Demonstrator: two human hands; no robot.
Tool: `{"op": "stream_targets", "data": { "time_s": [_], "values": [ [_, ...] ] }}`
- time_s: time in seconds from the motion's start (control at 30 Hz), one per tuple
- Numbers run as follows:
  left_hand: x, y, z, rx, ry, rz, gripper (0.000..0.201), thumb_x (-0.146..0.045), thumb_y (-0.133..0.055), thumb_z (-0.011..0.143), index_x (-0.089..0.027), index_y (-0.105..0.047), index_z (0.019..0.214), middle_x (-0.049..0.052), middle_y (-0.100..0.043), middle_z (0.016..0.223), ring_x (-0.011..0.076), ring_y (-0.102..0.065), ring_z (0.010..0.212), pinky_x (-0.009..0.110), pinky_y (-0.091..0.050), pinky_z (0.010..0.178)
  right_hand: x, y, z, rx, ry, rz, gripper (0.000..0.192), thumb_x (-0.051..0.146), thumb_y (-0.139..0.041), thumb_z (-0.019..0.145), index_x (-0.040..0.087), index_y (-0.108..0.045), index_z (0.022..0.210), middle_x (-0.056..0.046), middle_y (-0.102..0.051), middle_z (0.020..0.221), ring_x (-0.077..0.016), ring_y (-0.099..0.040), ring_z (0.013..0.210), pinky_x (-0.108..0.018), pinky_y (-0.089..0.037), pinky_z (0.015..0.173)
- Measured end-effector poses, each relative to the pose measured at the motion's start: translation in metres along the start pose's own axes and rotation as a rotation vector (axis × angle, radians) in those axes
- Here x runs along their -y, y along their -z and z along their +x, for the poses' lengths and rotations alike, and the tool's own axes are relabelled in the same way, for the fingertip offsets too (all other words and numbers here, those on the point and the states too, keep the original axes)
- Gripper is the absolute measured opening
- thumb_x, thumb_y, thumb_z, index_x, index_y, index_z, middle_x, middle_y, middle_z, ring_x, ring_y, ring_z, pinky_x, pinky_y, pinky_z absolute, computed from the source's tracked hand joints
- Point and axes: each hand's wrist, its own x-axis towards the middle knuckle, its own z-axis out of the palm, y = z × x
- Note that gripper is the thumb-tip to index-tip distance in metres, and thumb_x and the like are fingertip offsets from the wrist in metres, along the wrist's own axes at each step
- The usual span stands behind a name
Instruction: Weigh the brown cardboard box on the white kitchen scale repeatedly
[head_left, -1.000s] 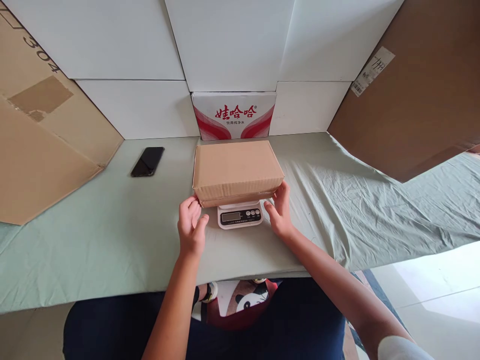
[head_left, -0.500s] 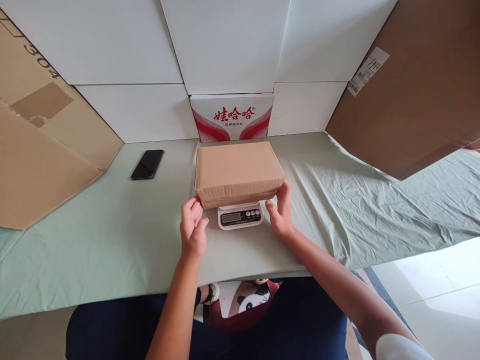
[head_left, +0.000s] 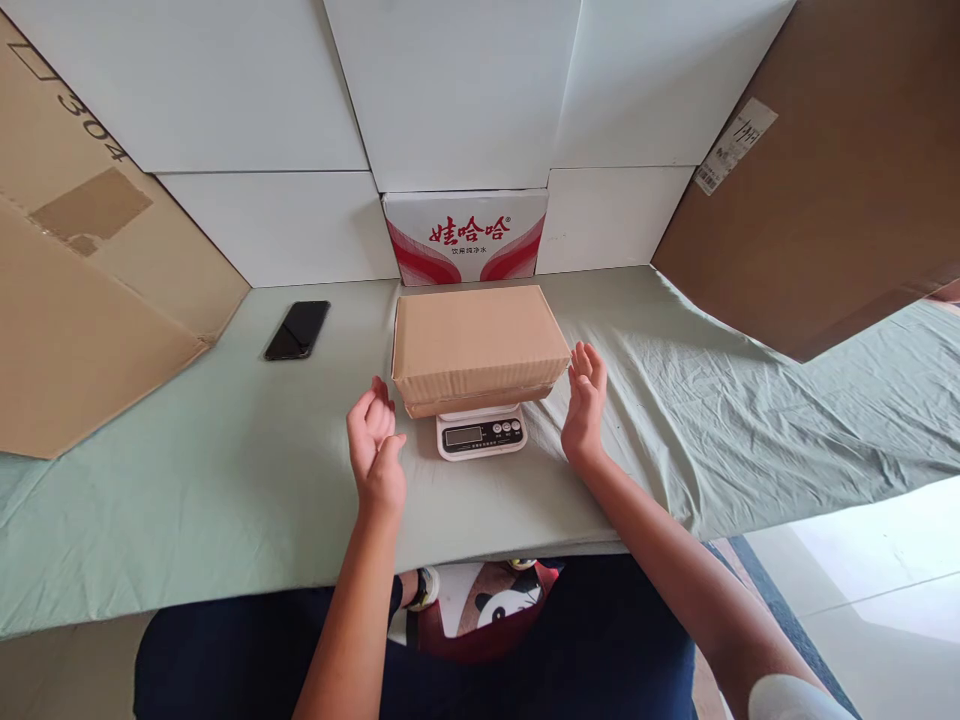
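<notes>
Head view: red-white cardboard 娃哈哈 carton (head_left: 465,237); left hand (head_left: 376,445), right hand (head_left: 586,405) half-uncurled, empty, flanking oblong brown cardboard box (head_left: 480,335).

Left fingers (head_left: 380,403) and right fingers (head_left: 595,363): bare, slim. Behind them, left forearm (head_left: 349,620) and right forearm (head_left: 664,545), bare too. Sleeve (head_left: 796,697): whitish, short, plain, rounded edge; far back from right fingers, partly out of frame. Trousers (head_left: 240,655): plain dark navy, near black in places, well below both sets of fingers. Shoe (head_left: 429,589): pale with dark and yellowish parts, below left fingers, strip of ankle (head_left: 409,586) showing. Second shoe (head_left: 523,564): sliver only, yellowish; detail too small to tell.
</notes>
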Motion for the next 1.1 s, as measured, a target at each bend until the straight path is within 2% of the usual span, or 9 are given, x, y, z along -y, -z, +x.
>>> {"op": "stream_targets", "data": {
  "time_s": [0.27, 0.47, 0.83, 1.1],
  "values": [
    [-0.003, -0.001, -0.001, -0.024, 0.015, -0.010, 0.066, -0.008, -0.061, 0.068, -0.023, -0.059, 0.133, 0.014, -0.054, 0.158, 0.0310, -0.043, 0.153, 0.053, -0.031, 0.129, 0.004, -0.002, 0.000, -0.005, 0.002, -0.006, 0.051, 0.056, -0.052, 0.092, 0.035, -0.052, 0.138, -0.004, -0.047, 0.161, -0.0296, -0.037, 0.158, -0.062, -0.022, 0.131],
    [-0.001, 0.000, 0.000, 0.005, 0.014, -0.011, 0.069, -0.007, -0.061, 0.070, -0.023, -0.059, 0.137, 0.014, -0.054, 0.159, 0.0315, -0.043, 0.154, 0.053, -0.030, 0.129, 0.004, -0.001, 0.000, 0.021, 0.026, -0.011, 0.049, 0.057, -0.053, 0.092, 0.035, -0.054, 0.137, -0.003, -0.048, 0.160, -0.0299, -0.038, 0.156, -0.062, -0.024, 0.131],
    [-0.005, -0.004, -0.004, 0.101, 0.021, 0.060, 0.075, -0.012, -0.061, 0.076, -0.025, -0.054, 0.149, 0.013, -0.053, 0.159, 0.0323, -0.040, 0.155, 0.053, -0.030, 0.129, 0.004, -0.002, -0.004, 0.174, 0.082, -0.032, 0.052, 0.059, -0.051, 0.097, 0.037, -0.049, 0.143, -0.005, -0.051, 0.159, -0.0305, -0.043, 0.152, -0.063, -0.028, 0.129],
    [0.003, 0.001, -0.004, 0.100, 0.077, 0.126, 0.079, -0.016, -0.066, 0.077, -0.025, -0.052, 0.154, 0.013, -0.050, 0.162, 0.0344, -0.039, 0.155, 0.053, -0.029, 0.129, 0.019, -0.008, -0.009, 0.285, 0.134, -0.059, 0.058, 0.062, -0.049, 0.096, 0.032, -0.048, 0.146, -0.008, -0.054, 0.155, -0.0335, -0.048, 0.147, -0.058, -0.038, 0.123]
  ]
}}
